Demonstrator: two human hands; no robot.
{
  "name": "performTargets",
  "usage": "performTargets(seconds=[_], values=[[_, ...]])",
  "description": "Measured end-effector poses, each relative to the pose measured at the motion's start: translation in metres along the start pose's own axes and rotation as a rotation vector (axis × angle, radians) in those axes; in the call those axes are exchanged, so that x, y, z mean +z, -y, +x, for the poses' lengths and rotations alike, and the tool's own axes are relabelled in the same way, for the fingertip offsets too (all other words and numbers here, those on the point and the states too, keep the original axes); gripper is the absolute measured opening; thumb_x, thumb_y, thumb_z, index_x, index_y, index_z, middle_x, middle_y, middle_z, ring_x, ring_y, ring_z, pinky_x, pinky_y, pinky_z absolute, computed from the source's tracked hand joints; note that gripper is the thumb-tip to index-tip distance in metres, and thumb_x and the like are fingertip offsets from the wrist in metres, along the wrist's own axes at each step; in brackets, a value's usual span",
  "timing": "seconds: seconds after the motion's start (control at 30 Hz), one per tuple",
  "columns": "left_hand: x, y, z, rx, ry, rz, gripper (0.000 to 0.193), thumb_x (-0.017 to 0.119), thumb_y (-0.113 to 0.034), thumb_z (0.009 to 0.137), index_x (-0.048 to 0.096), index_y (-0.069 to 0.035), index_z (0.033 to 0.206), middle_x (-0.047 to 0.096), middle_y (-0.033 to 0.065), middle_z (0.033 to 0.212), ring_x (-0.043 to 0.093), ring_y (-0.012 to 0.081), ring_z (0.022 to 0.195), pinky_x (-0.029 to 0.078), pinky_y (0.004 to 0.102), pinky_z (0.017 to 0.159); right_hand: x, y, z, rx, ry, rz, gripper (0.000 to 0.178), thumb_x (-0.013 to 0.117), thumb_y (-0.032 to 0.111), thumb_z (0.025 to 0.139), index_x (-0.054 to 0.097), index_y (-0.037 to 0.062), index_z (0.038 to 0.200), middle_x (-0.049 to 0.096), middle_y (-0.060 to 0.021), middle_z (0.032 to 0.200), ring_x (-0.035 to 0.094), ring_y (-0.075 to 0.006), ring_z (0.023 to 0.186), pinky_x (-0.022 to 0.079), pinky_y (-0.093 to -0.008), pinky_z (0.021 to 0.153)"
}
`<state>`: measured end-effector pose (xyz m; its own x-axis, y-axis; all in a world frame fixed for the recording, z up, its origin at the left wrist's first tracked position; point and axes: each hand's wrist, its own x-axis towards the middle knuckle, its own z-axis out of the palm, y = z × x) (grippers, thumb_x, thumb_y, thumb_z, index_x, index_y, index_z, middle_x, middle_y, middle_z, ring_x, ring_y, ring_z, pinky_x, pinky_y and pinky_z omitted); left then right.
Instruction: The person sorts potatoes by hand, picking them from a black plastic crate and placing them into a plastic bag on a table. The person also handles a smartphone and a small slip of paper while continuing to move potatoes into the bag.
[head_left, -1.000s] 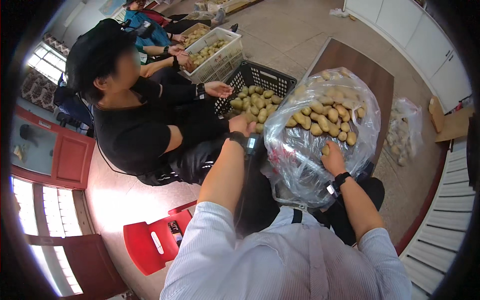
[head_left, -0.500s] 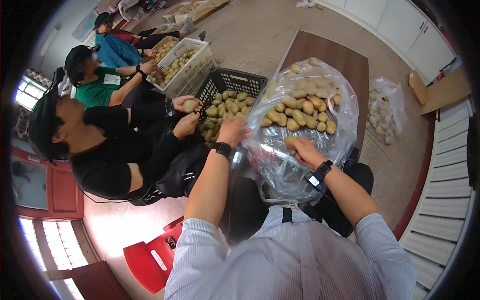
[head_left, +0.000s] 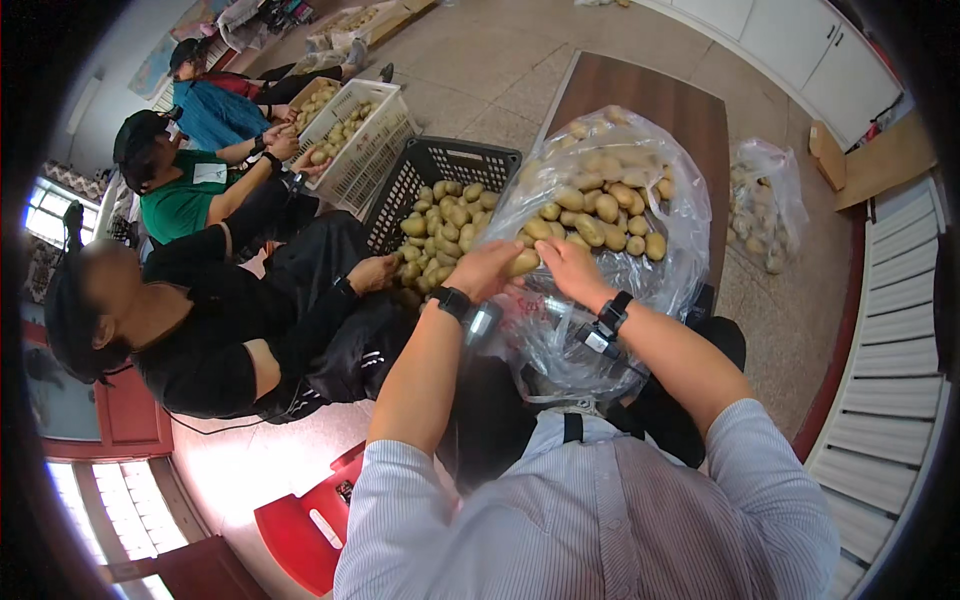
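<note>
My left hand (head_left: 484, 270) and my right hand (head_left: 568, 270) meet over the near left edge of a clear plastic bag (head_left: 685, 285). Between them is a yellowish potato (head_left: 523, 263), with fingers of both hands closed on it. Farther inside the bag lies a heap of loose potatoes (head_left: 600, 205), partly veiled by the plastic. Just left of my left hand, a black slatted crate (head_left: 475, 160) holds more potatoes.
The bag rests on a brown tabletop (head_left: 630, 85). Left of me, a co-worker in black (head_left: 210, 345) reaches to the crate. Beyond are a white crate (head_left: 375, 145) and other seated people. A second potato bag (head_left: 765, 205) lies at right; a red stool (head_left: 305, 530) is behind left.
My right hand has brought the potato left to my left hand, which was open and now closes on it. The co-worker in black no longer holds up a potato and has lowered one hand.
</note>
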<state>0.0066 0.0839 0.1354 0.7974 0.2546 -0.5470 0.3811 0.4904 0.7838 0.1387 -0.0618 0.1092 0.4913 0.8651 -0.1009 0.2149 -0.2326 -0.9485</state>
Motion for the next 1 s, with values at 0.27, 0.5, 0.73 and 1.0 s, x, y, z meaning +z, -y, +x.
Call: performTargets(seconds=[0.27, 0.5, 0.73, 1.0], values=[[-0.035, 0.01, 0.009, 0.113, -0.218, -0.189, 0.029, 0.056, -0.03, 0.095, 0.053, -0.009, 0.115, 0.062, 0.0069, 0.1, 0.06, 0.0202, 0.07, 0.049, 0.0321, 0.054, -0.033, -0.039, 0.005, -0.361, -0.247, -0.994, 0.039, 0.061, 0.013, 0.08, 0.059, 0.0107, 0.119, 0.048, -0.0118, 0.13, 0.044, -0.0433, 0.118, 0.042, -0.0494, 0.095], [-0.068, 0.012, 0.01, 0.099, -0.398, -0.353, 0.034, 0.052, -0.028, 0.097, 0.049, -0.008, 0.123, 0.06, 0.0115, 0.106, 0.061, 0.0259, 0.077, 0.053, 0.0364, 0.061, -0.025, -0.061, 0.001, -0.364, -0.116, -1.265, 0.043, 0.052, 0.011, 0.085, 0.057, 0.0158, 0.127, 0.051, -0.0077, 0.129, 0.04, -0.0444, 0.125, 0.042, -0.0493, 0.094], [-0.074, 0.013, 0.015, 0.138, -0.548, -0.5, 0.035, 0.047, -0.026, 0.098, 0.046, -0.005, 0.126, 0.056, 0.014, 0.117, 0.061, 0.0307, 0.089, 0.056, 0.0394, 0.068, -0.025, -0.076, -0.017, -0.392, -0.18, -1.151, 0.04, 0.053, 0.01, 0.083, 0.06, 0.0167, 0.122, 0.056, -0.007, 0.115, 0.041, -0.045, 0.123, 0.042, -0.0511, 0.092], [-0.116, 0.051, 0.042, 0.239, -0.555, -0.529, 0.035, 0.05, -0.028, 0.096, 0.049, -0.002, 0.12, 0.056, 0.0167, 0.118, 0.062, 0.0388, 0.094, 0.057, 0.046, 0.073, -0.034, -0.085, -0.038, -0.42, -0.162, -1.022, 0.028, 0.058, 0.01, 0.078, 0.061, 0.0127, 0.107, 0.058, -0.0073, 0.106, 0.041, -0.0489, 0.122, 0.044, -0.0523, 0.092]])
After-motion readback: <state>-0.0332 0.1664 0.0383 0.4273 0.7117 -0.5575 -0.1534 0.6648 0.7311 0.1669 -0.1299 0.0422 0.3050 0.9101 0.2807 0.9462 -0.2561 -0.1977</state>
